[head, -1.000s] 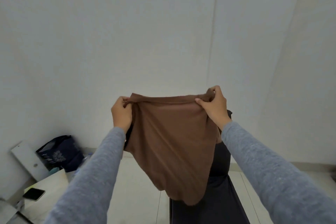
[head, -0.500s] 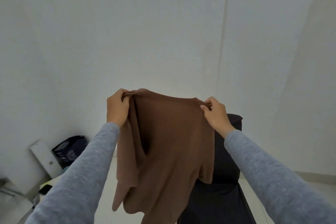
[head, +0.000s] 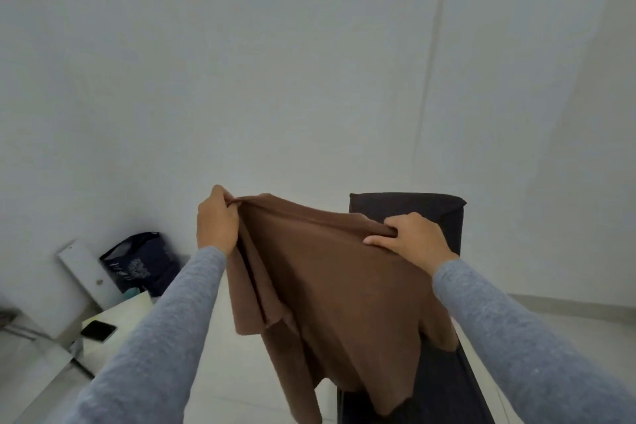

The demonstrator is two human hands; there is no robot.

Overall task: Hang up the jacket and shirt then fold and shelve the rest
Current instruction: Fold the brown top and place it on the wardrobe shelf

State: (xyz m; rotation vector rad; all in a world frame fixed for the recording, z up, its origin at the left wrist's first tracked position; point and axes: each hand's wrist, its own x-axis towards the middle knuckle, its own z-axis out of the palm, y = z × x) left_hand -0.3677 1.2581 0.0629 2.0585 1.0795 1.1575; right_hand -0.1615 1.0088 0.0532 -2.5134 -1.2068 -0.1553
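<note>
A brown garment [head: 330,293] hangs spread between my two hands in front of me. My left hand [head: 216,222] grips its upper left corner, fingers curled round the bunched edge. My right hand [head: 411,237] grips the upper right edge, lower than the left. The cloth slopes down to the right and drapes over a long dark bench [head: 437,385] below. A sleeve or flap dangles at the lower left of the garment.
The bench's dark raised end [head: 406,205] stands against the white wall. At the left, a dark blue bag [head: 141,263] and a white board [head: 86,272] lean on the wall. A black phone [head: 98,330] lies on a white low table [head: 124,313].
The garment has unfolded and now hangs longer. My right hand has dropped lower, towards the bench, tilting the top edge down to the right.
</note>
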